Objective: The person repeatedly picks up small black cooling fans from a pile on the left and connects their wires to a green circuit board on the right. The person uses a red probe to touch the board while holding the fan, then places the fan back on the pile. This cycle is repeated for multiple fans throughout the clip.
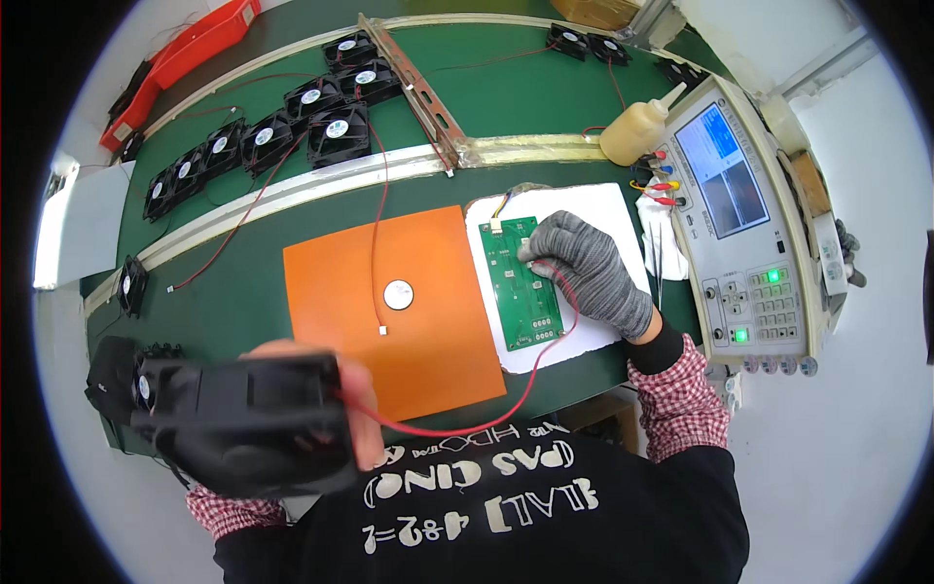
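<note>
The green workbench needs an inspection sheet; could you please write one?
Surface: green bench top, with orange mat and white pad.
Work items: black cooling fan, held up; green circuit board on the white pad.
Clutter: round white disc on the orange mat; squeeze bottle; further fans.
Hands: left hand grips the cooling fan; gloved right hand is at the circuit board.
Cables: red lead runs from cooling fan to right hand.
Surroundings: test instrument with lit screen, right; red bin, upper left.
</note>
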Motion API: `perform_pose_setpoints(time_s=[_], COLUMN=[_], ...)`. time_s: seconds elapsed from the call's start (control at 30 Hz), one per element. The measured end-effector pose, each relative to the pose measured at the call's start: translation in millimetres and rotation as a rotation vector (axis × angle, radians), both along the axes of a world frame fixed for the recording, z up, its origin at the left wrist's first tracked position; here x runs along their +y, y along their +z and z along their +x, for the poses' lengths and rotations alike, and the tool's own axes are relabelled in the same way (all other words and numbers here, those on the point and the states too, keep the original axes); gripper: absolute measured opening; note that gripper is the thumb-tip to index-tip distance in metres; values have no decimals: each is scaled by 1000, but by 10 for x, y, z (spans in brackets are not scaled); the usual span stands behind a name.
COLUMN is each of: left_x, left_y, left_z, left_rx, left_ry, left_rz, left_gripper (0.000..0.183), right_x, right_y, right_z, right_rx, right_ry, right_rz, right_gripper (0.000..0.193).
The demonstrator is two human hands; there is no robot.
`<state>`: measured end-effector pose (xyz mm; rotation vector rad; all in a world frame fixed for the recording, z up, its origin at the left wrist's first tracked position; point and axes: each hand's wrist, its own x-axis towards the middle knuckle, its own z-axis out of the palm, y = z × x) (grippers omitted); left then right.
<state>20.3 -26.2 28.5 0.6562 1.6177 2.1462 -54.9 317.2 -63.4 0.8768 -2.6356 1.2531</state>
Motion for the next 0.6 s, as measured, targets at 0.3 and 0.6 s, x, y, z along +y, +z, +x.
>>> perform_pose_setpoints(time_s=[0.3, 0.6], left_x=[491, 25], left_y=[-100, -830], left_z=[-278, -2050], left_rx=[1585, 1333], left_ry=[627, 776], left_rz=[-668, -1441], left_gripper=[58, 16], right_x=[-17, 23], right_y=[-93, -30], right_z=[-12, 37], right_rx=[169, -322], right_ry=[9, -308], right_rz=[116, -476], right_gripper=[16, 15])
